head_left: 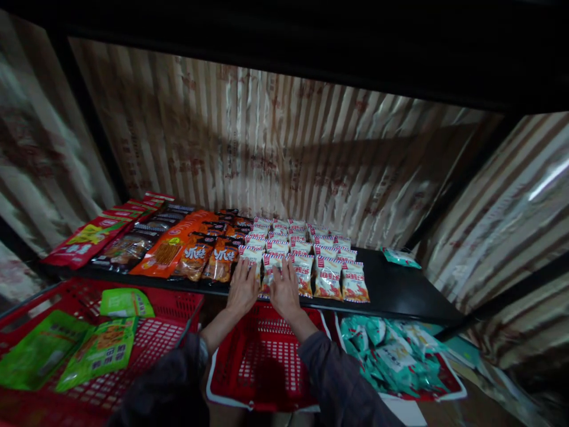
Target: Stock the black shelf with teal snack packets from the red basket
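Rows of small white-and-red snack packets [329,276] lie on the black shelf [391,290]. My left hand [242,290] rests with stretched fingers on the front packet of the leftmost row. Beside it, my right hand [284,290] lies with its fingers spread over the front packet of the second row. Neither hand grips a packet; the palms hide the lower parts of the packets under them. Orange-and-black snack bags [194,256] lie just left of my left hand. Below my forearms stands a red basket [253,356] with a white rim.
Large orange bags [166,252], dark packs [128,249] and red bags [86,243] fill the shelf's left end. A teal packet [400,257] lies far right. A red basket [171,338] holds green bags [100,353]; another basket [460,391] holds teal packets [395,356].
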`<control>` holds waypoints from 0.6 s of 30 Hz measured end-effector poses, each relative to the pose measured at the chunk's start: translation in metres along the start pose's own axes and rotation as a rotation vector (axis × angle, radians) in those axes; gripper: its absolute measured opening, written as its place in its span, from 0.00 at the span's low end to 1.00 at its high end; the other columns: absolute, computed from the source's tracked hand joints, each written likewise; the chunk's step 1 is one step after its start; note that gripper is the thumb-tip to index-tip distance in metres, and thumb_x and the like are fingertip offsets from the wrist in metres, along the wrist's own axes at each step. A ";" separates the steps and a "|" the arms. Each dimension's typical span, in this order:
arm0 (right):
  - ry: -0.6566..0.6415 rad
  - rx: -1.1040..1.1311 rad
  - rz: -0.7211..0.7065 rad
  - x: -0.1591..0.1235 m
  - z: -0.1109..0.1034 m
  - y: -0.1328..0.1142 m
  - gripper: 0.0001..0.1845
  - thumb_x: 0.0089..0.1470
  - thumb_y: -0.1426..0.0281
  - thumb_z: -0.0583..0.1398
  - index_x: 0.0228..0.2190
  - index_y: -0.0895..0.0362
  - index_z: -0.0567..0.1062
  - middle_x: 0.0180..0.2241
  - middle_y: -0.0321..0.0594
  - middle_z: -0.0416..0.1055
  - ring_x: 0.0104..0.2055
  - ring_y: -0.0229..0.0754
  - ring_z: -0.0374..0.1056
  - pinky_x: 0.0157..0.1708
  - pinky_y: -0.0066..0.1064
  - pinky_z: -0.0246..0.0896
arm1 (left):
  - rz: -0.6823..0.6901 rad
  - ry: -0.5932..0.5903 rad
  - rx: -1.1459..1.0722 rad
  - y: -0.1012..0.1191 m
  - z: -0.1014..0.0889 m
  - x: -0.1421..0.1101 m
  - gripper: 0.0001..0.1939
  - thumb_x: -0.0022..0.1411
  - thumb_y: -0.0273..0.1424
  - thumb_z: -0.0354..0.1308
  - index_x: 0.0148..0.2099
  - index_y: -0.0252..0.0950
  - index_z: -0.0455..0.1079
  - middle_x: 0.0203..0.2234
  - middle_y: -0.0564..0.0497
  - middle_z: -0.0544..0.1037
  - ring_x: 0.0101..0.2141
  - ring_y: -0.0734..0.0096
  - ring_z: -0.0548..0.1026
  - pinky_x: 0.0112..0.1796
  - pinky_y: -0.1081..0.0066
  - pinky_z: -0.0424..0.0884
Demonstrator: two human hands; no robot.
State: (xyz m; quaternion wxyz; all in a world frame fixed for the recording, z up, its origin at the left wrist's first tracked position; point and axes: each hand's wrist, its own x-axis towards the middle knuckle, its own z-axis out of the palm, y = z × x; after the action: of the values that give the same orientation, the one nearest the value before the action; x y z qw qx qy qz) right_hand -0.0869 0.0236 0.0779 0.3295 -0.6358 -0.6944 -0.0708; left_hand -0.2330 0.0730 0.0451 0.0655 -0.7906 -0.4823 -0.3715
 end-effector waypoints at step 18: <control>0.012 0.176 0.109 -0.076 -0.066 0.106 0.28 0.64 0.64 0.44 0.58 0.65 0.65 0.63 0.57 0.58 0.67 0.49 0.52 0.63 0.47 0.52 | 0.029 -0.186 0.023 0.105 0.007 -0.007 0.26 0.63 0.28 0.47 0.63 0.29 0.60 0.65 0.33 0.55 0.66 0.47 0.48 0.60 0.46 0.56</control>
State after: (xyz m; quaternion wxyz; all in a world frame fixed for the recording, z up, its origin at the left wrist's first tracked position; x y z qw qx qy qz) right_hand 0.0337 -0.0550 0.0537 0.3917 -0.6407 -0.6603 0.0045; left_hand -0.1461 0.0156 0.0622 0.0349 -0.8278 -0.4792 -0.2897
